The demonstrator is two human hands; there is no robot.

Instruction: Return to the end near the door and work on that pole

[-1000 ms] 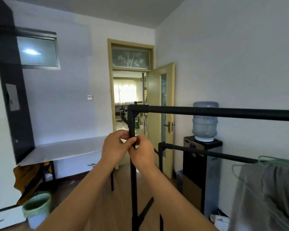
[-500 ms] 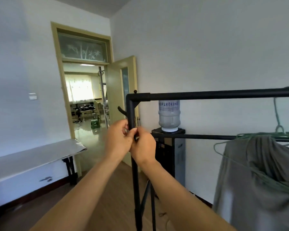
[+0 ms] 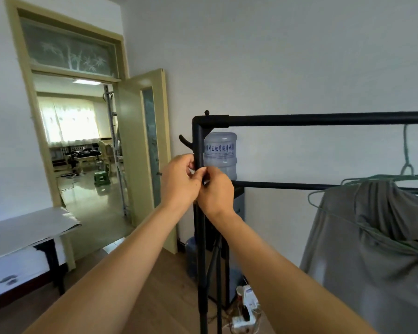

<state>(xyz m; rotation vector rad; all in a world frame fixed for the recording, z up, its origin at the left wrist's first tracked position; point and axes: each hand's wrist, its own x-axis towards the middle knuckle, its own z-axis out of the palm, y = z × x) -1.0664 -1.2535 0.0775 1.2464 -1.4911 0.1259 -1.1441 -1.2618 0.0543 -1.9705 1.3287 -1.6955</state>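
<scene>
A black metal clothes rack (image 3: pixel 323 119) stands in front of me, its upright post (image 3: pixel 199 145) at the centre. My left hand (image 3: pixel 179 182) and my right hand (image 3: pixel 216 191) meet at that post, fingers curled and pinching something small against it; what they pinch is hidden. A black hook (image 3: pixel 184 140) sticks out from the post just above my left hand. A grey garment (image 3: pixel 372 249) on a green wire hanger (image 3: pixel 407 165) hangs from the rack at the right.
A water dispenser with a blue bottle (image 3: pixel 221 153) stands behind the post. An open yellow-green door (image 3: pixel 143 150) leads to another room. A white-covered table (image 3: pixel 27 230) is at the left. A power strip and cables (image 3: pixel 245 309) lie on the wood floor.
The view has swung to the right and closer to the rack. Both hands have stayed together at the upright post, with little change in their hold.
</scene>
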